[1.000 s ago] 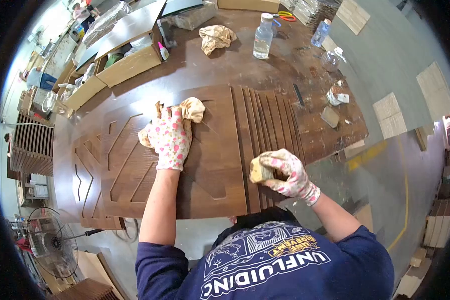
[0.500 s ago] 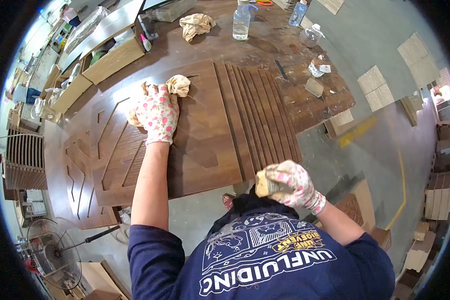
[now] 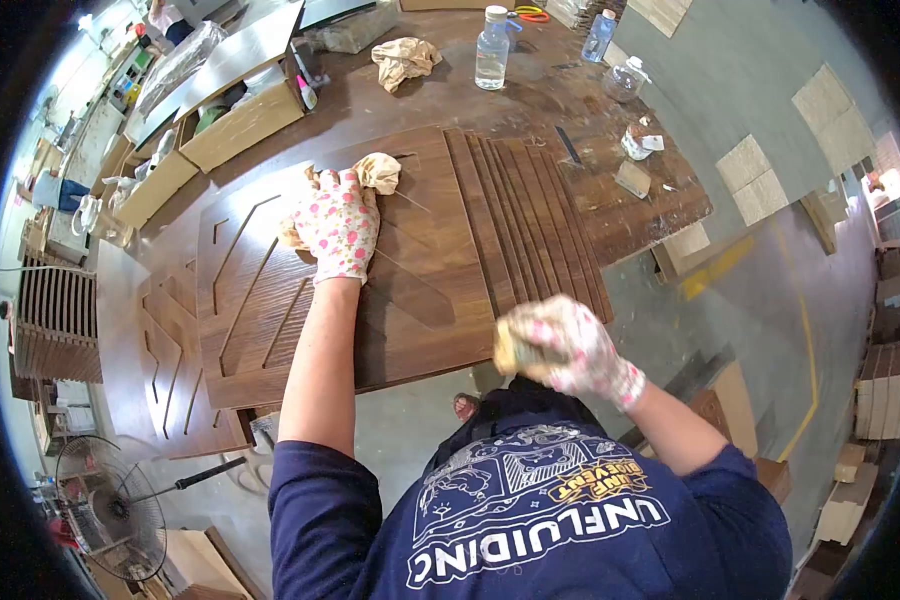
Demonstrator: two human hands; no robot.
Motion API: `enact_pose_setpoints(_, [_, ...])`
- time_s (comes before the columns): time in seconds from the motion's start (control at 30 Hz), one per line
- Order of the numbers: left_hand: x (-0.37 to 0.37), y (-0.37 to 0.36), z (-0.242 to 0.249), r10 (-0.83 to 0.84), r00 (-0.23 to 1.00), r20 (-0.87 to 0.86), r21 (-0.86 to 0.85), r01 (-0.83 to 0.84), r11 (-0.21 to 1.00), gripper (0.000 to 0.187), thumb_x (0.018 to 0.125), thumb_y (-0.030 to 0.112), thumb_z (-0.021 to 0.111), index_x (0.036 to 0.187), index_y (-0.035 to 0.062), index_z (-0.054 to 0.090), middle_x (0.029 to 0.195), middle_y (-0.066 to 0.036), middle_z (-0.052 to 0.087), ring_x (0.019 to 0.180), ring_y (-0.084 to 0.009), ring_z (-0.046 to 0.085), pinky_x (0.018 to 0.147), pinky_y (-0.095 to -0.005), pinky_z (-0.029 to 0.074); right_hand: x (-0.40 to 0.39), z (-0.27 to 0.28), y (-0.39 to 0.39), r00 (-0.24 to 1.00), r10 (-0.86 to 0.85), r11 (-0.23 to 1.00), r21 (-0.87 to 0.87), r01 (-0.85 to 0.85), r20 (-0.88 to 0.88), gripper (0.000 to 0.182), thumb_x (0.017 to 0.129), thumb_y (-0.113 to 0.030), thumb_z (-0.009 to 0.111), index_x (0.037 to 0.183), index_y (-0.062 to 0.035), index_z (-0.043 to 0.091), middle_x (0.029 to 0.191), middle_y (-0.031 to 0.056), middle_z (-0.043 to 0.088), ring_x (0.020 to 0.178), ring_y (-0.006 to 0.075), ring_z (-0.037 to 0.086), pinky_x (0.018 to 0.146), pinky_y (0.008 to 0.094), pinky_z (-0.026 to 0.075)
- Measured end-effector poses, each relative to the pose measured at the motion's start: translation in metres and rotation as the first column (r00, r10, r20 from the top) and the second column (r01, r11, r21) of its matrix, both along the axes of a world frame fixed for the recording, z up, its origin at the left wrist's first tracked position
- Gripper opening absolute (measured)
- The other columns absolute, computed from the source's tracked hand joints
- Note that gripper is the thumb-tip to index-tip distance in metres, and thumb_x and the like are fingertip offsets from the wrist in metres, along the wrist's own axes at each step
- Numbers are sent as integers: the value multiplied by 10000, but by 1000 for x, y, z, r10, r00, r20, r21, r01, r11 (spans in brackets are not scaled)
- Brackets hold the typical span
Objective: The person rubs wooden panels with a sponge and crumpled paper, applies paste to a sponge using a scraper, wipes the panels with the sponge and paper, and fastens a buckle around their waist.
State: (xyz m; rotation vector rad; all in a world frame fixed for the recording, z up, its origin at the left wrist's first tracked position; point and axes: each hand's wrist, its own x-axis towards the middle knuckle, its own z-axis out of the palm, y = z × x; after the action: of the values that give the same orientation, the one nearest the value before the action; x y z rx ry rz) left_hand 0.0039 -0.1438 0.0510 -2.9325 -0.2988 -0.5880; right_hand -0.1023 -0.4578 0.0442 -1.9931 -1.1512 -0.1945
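Observation:
My left hand [image 3: 336, 225], in a white glove with pink flowers, presses a crumpled tan cloth [image 3: 378, 173] onto a brown wooden panel [image 3: 410, 340]. The cloth sticks out on both sides of my closed fingers. Angled grooves run across the panel, which tops a stack of similar panels fanned out to the right [image 3: 545, 235]. Over the near edge of the stack, my gloved right hand [image 3: 570, 345] grips a small yellowish block [image 3: 506, 347]; its exact kind is blurred and partly covered by my fingers.
Another crumpled tan cloth [image 3: 405, 62], a clear bottle [image 3: 491, 55] and a blue-tinted bottle [image 3: 598, 38] stand at the back of the worktable [image 3: 630, 220]. A cardboard box [image 3: 245, 125] sits far left. At lower left is a fan [image 3: 110, 507]; stacked panels [image 3: 55, 315] stand behind it.
My right hand has moved left and slightly up with the block, closer to the panel's near edge. My left hand stays on the cloth, while the whole view has shifted slightly.

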Motion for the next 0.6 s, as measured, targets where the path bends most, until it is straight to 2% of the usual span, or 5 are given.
enact_pose_setpoints(0.13, [0,2,-2,25,998,-50,-18,-26,999,396,849,373,606,1149,114,630,1221,-120,588,1250,-319,481,918,-486,452,-6,16,-7,970,137,988,96,-119,-200,612,654,-116,790,1236,-106,601,1112,113,656,1017,298,616,862,396,506])
enact_pose_setpoints(0.23, [-2,-2,1,29,999,-46,-13,-30,999,412,850,378,603,1168,118,631,1221,-120,588,1247,-319,485,914,-486,459,28,-2,17,962,-272,958,100,268,24,519,709,-158,797,1189,-90,611,1119,117,648,1035,309,607,890,414,499])
enact_pose_setpoints(0.3, [0,2,-6,5,1000,20,33,-5,999,373,846,351,602,1142,127,632,1177,-106,600,1186,-307,519,879,-482,470,59,-11,37,930,-367,920,136,367,-28,508,710,-179,800,1171,-83,612,1118,125,644,1044,313,600,904,413,491])
enact_pose_setpoints(0.5, [3,8,-18,-75,981,180,103,58,993,290,822,320,626,1039,129,647,1058,-94,629,1078,-304,584,801,-469,488,36,-18,24,977,-213,973,98,209,32,548,680,-175,791,1196,-111,616,1172,108,627,1046,311,590,902,412,488])
enact_pose_setpoints(0.6, [0,1,-3,10,1000,20,42,-10,999,358,866,356,588,1136,127,634,1179,-118,604,1200,-312,517,882,-487,468,-15,-14,-6,997,-74,997,17,74,-3,588,650,-186,789,1208,-129,614,1195,99,621,1006,306,604,868,409,493])
